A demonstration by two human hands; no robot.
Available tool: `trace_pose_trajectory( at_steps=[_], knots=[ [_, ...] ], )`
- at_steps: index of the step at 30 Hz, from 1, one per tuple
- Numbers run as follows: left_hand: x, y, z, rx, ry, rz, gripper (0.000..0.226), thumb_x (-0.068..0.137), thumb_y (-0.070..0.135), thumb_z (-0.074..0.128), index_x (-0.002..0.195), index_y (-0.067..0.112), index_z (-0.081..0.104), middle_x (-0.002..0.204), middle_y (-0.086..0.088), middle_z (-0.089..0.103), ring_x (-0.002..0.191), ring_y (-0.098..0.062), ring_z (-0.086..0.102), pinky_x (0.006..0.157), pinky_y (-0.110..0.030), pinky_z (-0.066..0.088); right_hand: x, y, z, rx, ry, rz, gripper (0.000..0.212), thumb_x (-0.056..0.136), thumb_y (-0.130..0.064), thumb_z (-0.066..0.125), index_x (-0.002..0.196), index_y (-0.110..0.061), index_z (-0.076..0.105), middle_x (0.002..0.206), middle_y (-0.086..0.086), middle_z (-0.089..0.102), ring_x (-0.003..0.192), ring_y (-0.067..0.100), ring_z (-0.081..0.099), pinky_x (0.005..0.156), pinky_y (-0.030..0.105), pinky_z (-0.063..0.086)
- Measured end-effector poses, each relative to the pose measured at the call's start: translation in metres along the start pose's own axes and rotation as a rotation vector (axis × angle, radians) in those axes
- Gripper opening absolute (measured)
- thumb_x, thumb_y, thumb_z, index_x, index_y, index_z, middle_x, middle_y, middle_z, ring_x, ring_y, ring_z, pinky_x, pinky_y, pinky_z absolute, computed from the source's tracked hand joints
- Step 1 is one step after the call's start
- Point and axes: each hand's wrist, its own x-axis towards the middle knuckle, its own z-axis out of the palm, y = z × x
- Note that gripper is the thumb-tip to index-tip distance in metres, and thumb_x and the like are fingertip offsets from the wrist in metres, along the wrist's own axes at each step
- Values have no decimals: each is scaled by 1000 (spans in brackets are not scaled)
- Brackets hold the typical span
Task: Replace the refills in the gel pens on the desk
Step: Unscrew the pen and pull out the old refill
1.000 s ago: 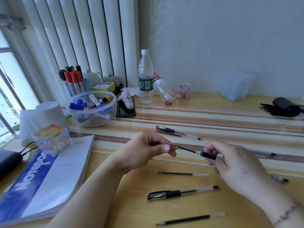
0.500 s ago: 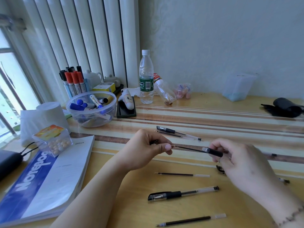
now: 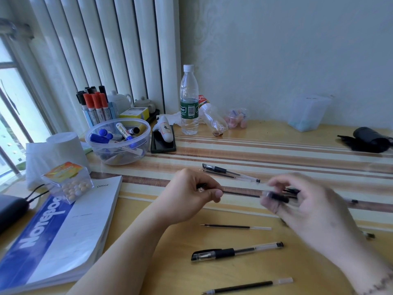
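My left hand (image 3: 191, 195) pinches one end of a thin black refill (image 3: 241, 194) above the desk. My right hand (image 3: 306, 207), blurred, grips the clear pen barrel with a black grip (image 3: 276, 196) around the refill's other end. A capped gel pen (image 3: 236, 251) lies near the front. Two loose refills lie on the desk, one (image 3: 235, 226) under my hands and one (image 3: 246, 286) at the front edge. Another pen with a refill beside it (image 3: 230, 173) lies behind my hands.
A blue-and-white notebook (image 3: 55, 237) lies at the left with a small clear candy box (image 3: 67, 182) on it. Behind stand a clear bowl of markers (image 3: 118, 141), a marker cup (image 3: 95, 107), a water bottle (image 3: 188, 101), a phone (image 3: 162, 143) and a black pouch (image 3: 370, 139) at far right.
My right hand has drawn the barrel to the right along the refill and now blurs with motion. My left hand has kept its pinch in nearly the same spot.
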Motion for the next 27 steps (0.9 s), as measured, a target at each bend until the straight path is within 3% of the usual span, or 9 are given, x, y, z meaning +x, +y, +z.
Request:
trace_pose_trajectory(
  at_steps=[2,5,7,10,13,17,19,22,27],
  knots=[
    [1,-2,-5,-11,44,-8,15,88,22,71,74,21,76,63,16,67,56,7,54,56,-6,37,1,2,-6,81,92,64,43,71,-81,46,92,-46,60,81,-18,65,68,-1,62,44,22,46],
    [2,-4,-9,-100,91,-26,13,88,21,70,78,17,77,73,7,76,73,2,67,70,-11,50,3,9,-10,99,176,135,56,79,-79,22,83,-43,65,54,-9,62,52,10,58,40,27,42],
    [2,-5,-9,-169,110,-35,10,88,19,70,82,14,77,76,2,78,80,-4,72,76,-13,53,3,11,-9,70,191,128,52,81,-76,29,86,-43,69,50,-3,64,48,15,59,43,30,47],
    [2,-5,-9,-190,127,-40,10,89,17,70,84,11,77,79,0,78,82,-6,72,77,-11,53,1,10,-9,112,153,114,36,78,-69,48,93,-44,70,63,-8,70,55,11,62,48,29,52],
    [3,-6,-9,-182,116,-38,11,89,17,70,83,11,77,81,0,78,84,-7,71,79,-14,54,2,9,-9,103,103,75,24,72,-60,49,88,-50,63,62,-10,66,54,13,57,42,25,42],
    [2,-6,-8,-158,106,-41,12,89,19,69,81,14,76,78,2,77,83,-6,71,82,-19,55,3,14,-6,98,93,46,24,72,-59,48,87,-47,62,82,-22,64,56,15,57,46,27,44],
    [2,-6,-8,-130,99,-38,13,89,20,69,79,16,76,77,3,77,83,-7,71,82,-24,56,3,16,-6,109,109,36,26,73,-59,49,89,-45,63,78,-16,66,56,14,58,49,28,45],
    [2,-6,-8,-99,96,-41,14,89,22,69,76,19,75,74,4,75,78,-11,69,77,-28,54,2,16,-5,89,121,15,23,75,-57,50,89,-44,63,65,-5,66,58,16,61,51,34,48],
    [2,-9,-6,30,113,-33,17,89,23,69,72,28,73,68,11,72,64,-24,60,60,-32,48,3,16,-6,-118,151,-70,15,81,-38,59,90,-35,70,76,-16,68,65,18,59,60,35,50]
  ],
)
